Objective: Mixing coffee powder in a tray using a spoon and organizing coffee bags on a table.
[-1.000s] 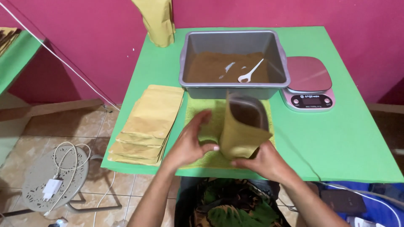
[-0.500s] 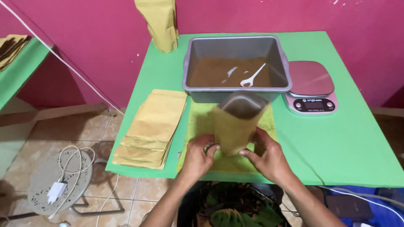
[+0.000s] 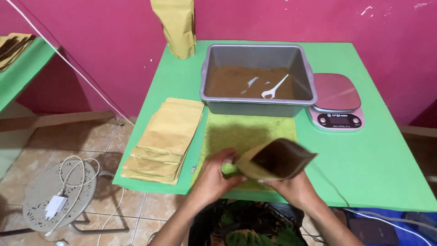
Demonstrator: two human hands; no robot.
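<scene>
**Pouch tipped over above the towel**

We see the paper pouch (image 3: 273, 160) lying almost on its side now, its dark open mouth turned to the right; half a second ago it stood upright between the hands. It sits over the near edge of the yellow-green towel (image 3: 248, 134), just in front of the grey tub (image 3: 258, 101).

The left hand (image 3: 217, 175) grasps the pouch's bottom end, and the right hand (image 3: 291, 189) grips it from underneath. We can't make out the right fingertips, as the pouch covers them.

In the tub, brown powder and a white spoon (image 3: 274, 88). Right of the tub, the kitchen scale (image 3: 336, 101); left of it, a stack of flat pouches (image 3: 166, 136). Behind the tub, another standing pouch (image 3: 177, 27) is cut off by the top edge.
</scene>
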